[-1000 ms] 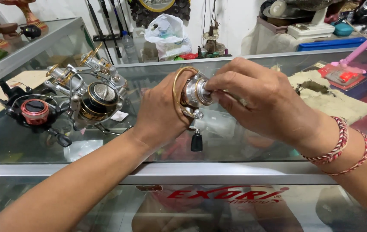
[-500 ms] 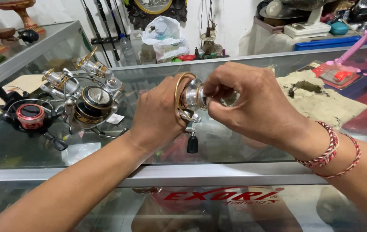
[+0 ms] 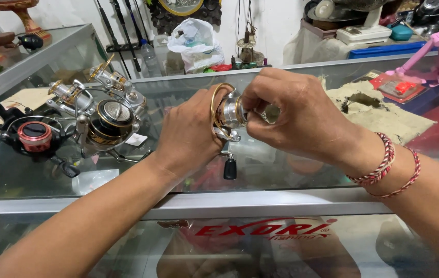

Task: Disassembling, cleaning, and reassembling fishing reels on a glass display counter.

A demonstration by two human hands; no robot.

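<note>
I hold a silver and gold spinning fishing reel (image 3: 228, 110) above a glass counter (image 3: 291, 170). My left hand (image 3: 188, 131) wraps around the reel's body from the left, and its gold bail wire arcs over my fingers. My right hand (image 3: 294, 116) grips the front of the reel's spool from the right. The reel's black handle knob (image 3: 229, 168) hangs down below my hands. Most of the reel body is hidden by my fingers.
Several other reels lie on the glass at left: a black and red one (image 3: 34, 136) and silver and gold ones (image 3: 109, 121). A worn cloth (image 3: 384, 116) and a pink stand (image 3: 430, 62) are at right. A white plastic bag (image 3: 196, 44) sits behind the counter.
Both hands stay on the reel in nearly the same place. My right hand's fingers have shifted slightly on the spool end.
</note>
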